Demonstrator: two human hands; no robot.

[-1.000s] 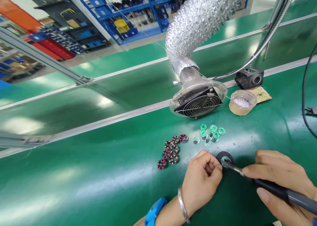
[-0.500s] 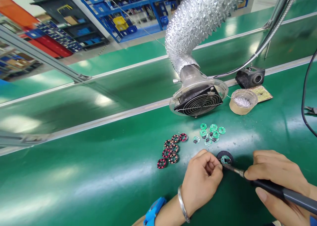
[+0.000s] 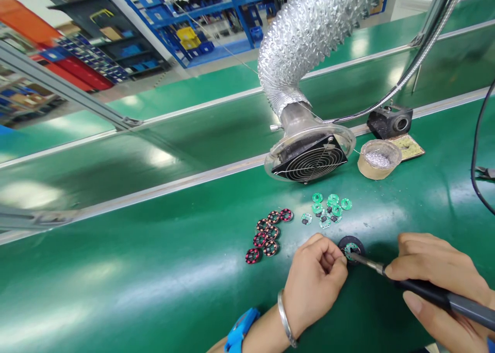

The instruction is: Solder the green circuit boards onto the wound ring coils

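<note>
A soldering iron (image 3: 421,289) lies in the grip of my right hand (image 3: 444,283), its metal tip pointing left onto a small green circuit board (image 3: 351,249). That round board sits in a black round piece (image 3: 359,241) on the bench. My left hand (image 3: 318,270) is closed in a pinch at the near left edge of this piece; whatever is between its fingertips is hidden. Left of it are several wound coil rings (image 3: 271,233) with red and copper-coloured windings. Beyond my hands lies a loose group of round green circuit boards (image 3: 333,200), some bearing black parts.
A fume extractor (image 3: 309,162) with a silver flexible duct (image 3: 286,59) hangs over the green bench (image 3: 135,270). A tub of silvery bits (image 3: 375,167), a yellow sponge tray (image 3: 412,148) and a black iron holder (image 3: 389,123) stand back right. A black cable (image 3: 474,172) runs along the right.
The soldering iron and my right hand have shifted slightly to the right, with the tip still over the board. My left hand has stayed in place.
</note>
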